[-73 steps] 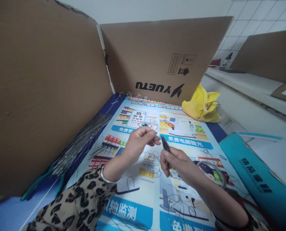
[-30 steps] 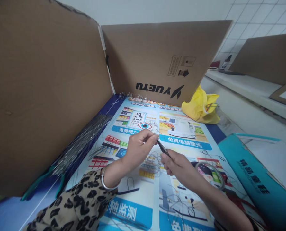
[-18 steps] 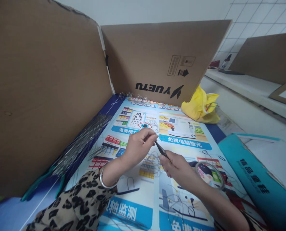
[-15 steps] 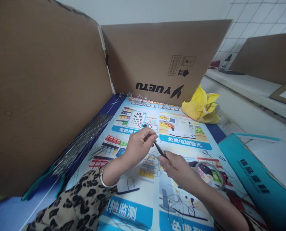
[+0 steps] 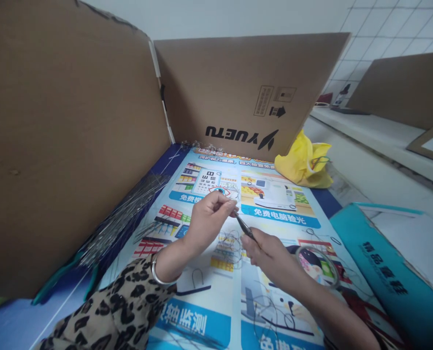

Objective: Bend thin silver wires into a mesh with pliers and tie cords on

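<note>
My right hand (image 5: 271, 255) is closed round a slim, dark, pointed metal tool (image 5: 246, 227). Its tip reaches up to the fingertips of my left hand (image 5: 209, 221), which are pinched together. Whatever lies between those fingertips is too small to make out. Both hands are above a printed poster sheet (image 5: 236, 291). Bent thin wires (image 5: 231, 248) lie on the sheet below and between my hands, and more wire loops (image 5: 265, 316) lie nearer to me.
Cardboard panels (image 5: 234, 82) stand at the back and left. A bundle of straight wires (image 5: 129, 214) lies left, beside green-handled pliers (image 5: 52, 279). On the right are a yellow bag (image 5: 300, 163), a teal box (image 5: 369, 253) and a ring-shaped roll (image 5: 336, 272) beside my right forearm.
Both hands have shifted very slightly, and my left fingertips have turned a little around the tool's tip. The grips look the same.
</note>
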A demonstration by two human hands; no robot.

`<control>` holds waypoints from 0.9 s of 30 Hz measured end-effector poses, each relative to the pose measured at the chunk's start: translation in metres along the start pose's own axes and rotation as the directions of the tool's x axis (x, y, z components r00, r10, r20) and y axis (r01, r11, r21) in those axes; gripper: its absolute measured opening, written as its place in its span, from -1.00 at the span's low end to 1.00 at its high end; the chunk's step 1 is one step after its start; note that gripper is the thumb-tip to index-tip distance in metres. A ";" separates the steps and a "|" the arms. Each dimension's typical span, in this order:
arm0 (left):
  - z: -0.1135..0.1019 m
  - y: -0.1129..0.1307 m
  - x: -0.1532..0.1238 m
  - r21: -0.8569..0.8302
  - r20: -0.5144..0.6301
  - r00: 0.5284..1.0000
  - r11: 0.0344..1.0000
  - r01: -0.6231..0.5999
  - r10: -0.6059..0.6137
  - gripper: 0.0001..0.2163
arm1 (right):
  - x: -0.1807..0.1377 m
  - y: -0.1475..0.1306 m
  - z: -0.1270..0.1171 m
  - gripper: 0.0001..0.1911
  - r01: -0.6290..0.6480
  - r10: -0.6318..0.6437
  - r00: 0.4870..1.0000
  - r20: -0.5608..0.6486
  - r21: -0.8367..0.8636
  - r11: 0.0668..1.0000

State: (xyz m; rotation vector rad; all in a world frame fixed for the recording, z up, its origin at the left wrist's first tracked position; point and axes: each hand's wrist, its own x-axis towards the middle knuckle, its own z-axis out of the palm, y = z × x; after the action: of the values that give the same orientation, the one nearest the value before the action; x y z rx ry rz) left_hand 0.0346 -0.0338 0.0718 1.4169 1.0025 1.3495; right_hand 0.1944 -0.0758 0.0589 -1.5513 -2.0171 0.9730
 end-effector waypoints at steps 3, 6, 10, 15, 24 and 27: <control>0.002 -0.001 -0.002 -0.002 -0.010 1.000 1.000 0.003 -0.003 -0.84 | 0.002 0.004 0.001 -0.59 -0.007 0.007 1.000 -0.007 -0.014 1.000; 0.002 -0.001 -0.002 0.022 -0.011 1.000 1.000 -0.003 0.004 -0.84 | 0.003 0.008 0.002 -0.59 -0.005 0.005 1.000 -0.010 0.005 1.000; 0.002 0.001 -0.003 0.066 -0.014 1.000 0.998 -0.015 0.016 -0.84 | 0.004 0.009 0.002 -0.59 -0.007 0.007 1.000 -0.007 0.028 1.000; 0.002 0.000 -0.005 0.151 -0.026 0.999 0.988 -0.030 0.034 -0.84 | 0.004 0.008 0.002 -0.60 0.001 -0.001 1.000 -0.007 0.011 1.000; 0.003 -0.005 -0.005 0.198 -0.039 0.997 0.979 -0.054 0.063 -0.83 | 0.005 0.005 0.002 -0.61 -0.023 0.024 1.000 0.016 -0.054 0.998; 0.002 -0.005 -0.004 0.233 -0.027 0.998 0.971 -0.052 0.060 -0.82 | 0.005 0.006 0.002 -0.60 -0.022 0.024 0.999 0.027 -0.053 0.998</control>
State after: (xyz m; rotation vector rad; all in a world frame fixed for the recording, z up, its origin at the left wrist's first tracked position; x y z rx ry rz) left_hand 0.0369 -0.0370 0.0658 1.6114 1.1814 1.3337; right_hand 0.1959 -0.0706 0.0527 -1.6007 -2.0639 0.9620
